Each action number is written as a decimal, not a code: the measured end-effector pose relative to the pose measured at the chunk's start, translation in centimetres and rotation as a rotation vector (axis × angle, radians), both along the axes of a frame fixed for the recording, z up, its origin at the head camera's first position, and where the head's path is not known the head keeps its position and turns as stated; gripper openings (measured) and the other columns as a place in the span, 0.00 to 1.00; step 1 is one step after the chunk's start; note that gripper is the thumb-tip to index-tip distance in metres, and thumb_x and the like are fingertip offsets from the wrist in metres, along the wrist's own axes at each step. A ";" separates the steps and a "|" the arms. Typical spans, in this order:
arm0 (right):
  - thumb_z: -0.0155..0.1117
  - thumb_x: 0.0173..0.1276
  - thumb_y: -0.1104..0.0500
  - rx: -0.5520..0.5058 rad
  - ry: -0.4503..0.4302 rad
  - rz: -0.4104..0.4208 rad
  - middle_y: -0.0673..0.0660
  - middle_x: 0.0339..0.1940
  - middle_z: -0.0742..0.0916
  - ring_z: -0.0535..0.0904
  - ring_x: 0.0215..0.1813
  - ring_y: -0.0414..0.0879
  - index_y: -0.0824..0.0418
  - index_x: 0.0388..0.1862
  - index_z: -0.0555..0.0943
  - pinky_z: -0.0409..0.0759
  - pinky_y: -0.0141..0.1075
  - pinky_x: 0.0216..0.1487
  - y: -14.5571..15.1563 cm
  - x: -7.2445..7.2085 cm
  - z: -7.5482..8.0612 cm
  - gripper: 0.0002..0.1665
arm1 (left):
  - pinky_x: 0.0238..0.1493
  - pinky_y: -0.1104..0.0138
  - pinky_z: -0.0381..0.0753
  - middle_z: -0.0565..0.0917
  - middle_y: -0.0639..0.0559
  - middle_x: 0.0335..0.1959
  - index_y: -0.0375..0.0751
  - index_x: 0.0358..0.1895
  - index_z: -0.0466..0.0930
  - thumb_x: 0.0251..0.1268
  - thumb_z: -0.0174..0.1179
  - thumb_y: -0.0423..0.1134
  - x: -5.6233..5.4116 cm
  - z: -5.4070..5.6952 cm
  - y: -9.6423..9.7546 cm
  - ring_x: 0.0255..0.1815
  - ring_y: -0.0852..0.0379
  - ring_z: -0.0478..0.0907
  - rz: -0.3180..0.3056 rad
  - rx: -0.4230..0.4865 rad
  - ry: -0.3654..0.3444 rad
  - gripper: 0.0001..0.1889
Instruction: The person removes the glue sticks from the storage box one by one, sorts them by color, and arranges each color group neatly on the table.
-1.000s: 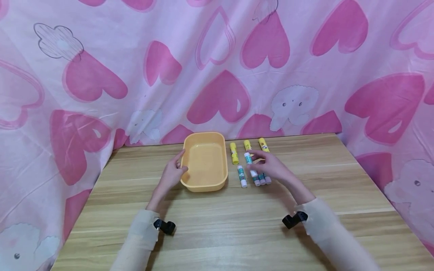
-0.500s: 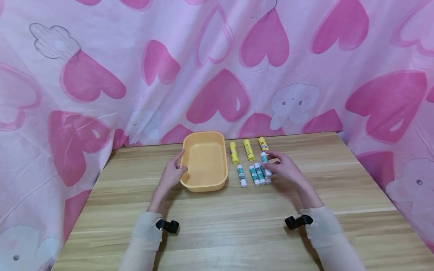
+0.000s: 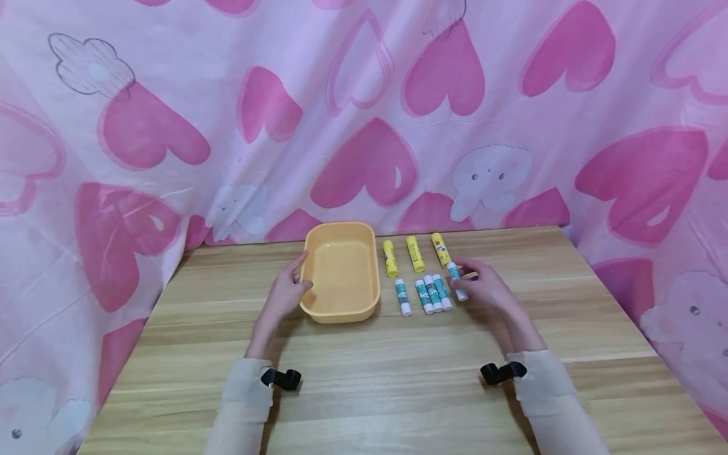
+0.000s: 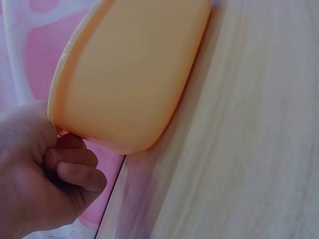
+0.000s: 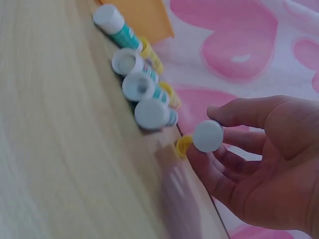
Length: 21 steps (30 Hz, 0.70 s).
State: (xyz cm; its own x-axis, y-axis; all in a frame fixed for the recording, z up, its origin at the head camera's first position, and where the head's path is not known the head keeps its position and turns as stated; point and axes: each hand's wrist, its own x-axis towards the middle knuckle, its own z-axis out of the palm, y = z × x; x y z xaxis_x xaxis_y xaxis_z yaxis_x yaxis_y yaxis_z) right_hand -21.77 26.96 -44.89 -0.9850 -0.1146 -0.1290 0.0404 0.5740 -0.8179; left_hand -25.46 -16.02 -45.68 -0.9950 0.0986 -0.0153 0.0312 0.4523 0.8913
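Observation:
My left hand point(image 3: 284, 292) holds the left rim of an orange plastic bin point(image 3: 341, 317); the left wrist view shows its fingers curled against the bin wall point(image 4: 129, 74). Between thumb and fingers, my right hand point(image 3: 488, 287) pinches a white-and-teal glue stick point(image 3: 457, 280), whose round white end point(image 5: 208, 136) faces the right wrist camera. Left of it, three similar glue sticks point(image 3: 433, 294) lie side by side. Another teal glue stick point(image 3: 402, 298) lies apart, nearer the bin. Behind them are three yellow glue sticks: one left point(image 3: 390, 259), one middle point(image 3: 415, 254), one right point(image 3: 440, 250).
Everything stands near the back edge of a wood-grain table point(image 3: 364, 385). A pink curtain with hearts point(image 3: 364, 164) hangs directly behind that edge. Bare tabletop stretches in front of the bin and glue sticks.
My right hand has moved right with the glue stick, from over the teal group to its right side, uncovering the other sticks. The left hand stays at the bin's rim.

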 end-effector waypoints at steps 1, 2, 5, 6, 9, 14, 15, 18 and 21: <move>0.61 0.69 0.60 0.010 -0.006 -0.006 0.66 0.57 0.77 0.75 0.55 0.58 0.63 0.75 0.65 0.81 0.36 0.42 0.1 -0.1 -0.2 0.37 | 0.18 0.73 0.64 0.63 0.57 0.17 0.49 0.78 0.58 0.59 0.58 0.28 0.0 0.0 0.0 0.17 0.63 0.61 -0.001 0.004 -0.002 0.41; 0.62 0.69 0.60 0.016 -0.012 -0.011 0.66 0.58 0.77 0.75 0.55 0.58 0.63 0.75 0.65 0.81 0.36 0.42 0.3 -0.2 -0.4 0.36 | 0.18 0.73 0.65 0.63 0.57 0.17 0.49 0.78 0.58 0.59 0.57 0.28 0.0 -0.1 0.1 0.17 0.63 0.61 -0.001 0.005 -0.004 0.41; 0.62 0.69 0.59 0.034 -0.030 -0.015 0.67 0.59 0.76 0.74 0.56 0.57 0.63 0.75 0.65 0.80 0.34 0.42 0.7 -0.3 -0.9 0.37 | 0.18 0.73 0.64 0.62 0.57 0.17 0.49 0.78 0.58 0.59 0.57 0.28 0.0 -0.2 0.2 0.17 0.62 0.61 -0.002 -0.009 -0.006 0.41; 0.62 0.68 0.60 0.036 -0.033 -0.019 0.67 0.59 0.76 0.74 0.56 0.57 0.63 0.75 0.65 0.80 0.34 0.42 0.8 -0.4 -1.0 0.37 | 0.18 0.73 0.63 0.62 0.57 0.17 0.50 0.78 0.58 0.59 0.58 0.29 0.0 -0.2 0.2 0.17 0.62 0.60 -0.003 -0.015 -0.008 0.41; 0.63 0.68 0.61 0.046 -0.032 -0.035 0.68 0.57 0.77 0.74 0.55 0.57 0.66 0.74 0.65 0.79 0.34 0.41 1.2 -0.5 -1.3 0.37 | 0.18 0.72 0.62 0.62 0.57 0.17 0.50 0.78 0.58 0.60 0.58 0.30 -0.1 -0.2 0.3 0.17 0.62 0.60 -0.012 -0.028 -0.009 0.41; 0.64 0.66 0.61 0.039 -0.026 -0.058 0.67 0.57 0.77 0.73 0.54 0.56 0.67 0.73 0.66 0.78 0.34 0.43 1.3 -0.8 -1.7 0.37 | 0.18 0.72 0.62 0.61 0.56 0.18 0.51 0.78 0.58 0.60 0.58 0.31 -0.2 0.1 0.3 0.18 0.61 0.59 -0.016 -0.034 0.004 0.40; 0.65 0.66 0.60 0.037 -0.022 -0.057 0.67 0.57 0.77 0.73 0.54 0.56 0.66 0.73 0.67 0.77 0.34 0.44 1.3 -0.9 -1.8 0.37 | 0.18 0.72 0.62 0.61 0.56 0.18 0.51 0.78 0.57 0.60 0.58 0.31 -0.2 0.1 0.3 0.18 0.61 0.59 -0.018 -0.039 0.009 0.40; 0.65 0.66 0.60 0.036 -0.015 -0.058 0.66 0.57 0.77 0.72 0.54 0.55 0.66 0.73 0.68 0.76 0.35 0.46 1.4 -1.1 -2.0 0.37 | 0.18 0.72 0.62 0.61 0.56 0.18 0.50 0.78 0.58 0.60 0.58 0.30 -0.2 0.1 0.2 0.18 0.61 0.59 -0.018 -0.038 0.015 0.40; 0.65 0.66 0.60 0.036 -0.025 -0.061 0.66 0.57 0.77 0.72 0.54 0.55 0.65 0.73 0.67 0.75 0.36 0.47 1.4 -1.1 -2.2 0.37 | 0.19 0.73 0.64 0.62 0.57 0.18 0.48 0.78 0.57 0.60 0.58 0.29 0.0 -0.1 0.0 0.18 0.62 0.60 -0.030 -0.028 0.010 0.40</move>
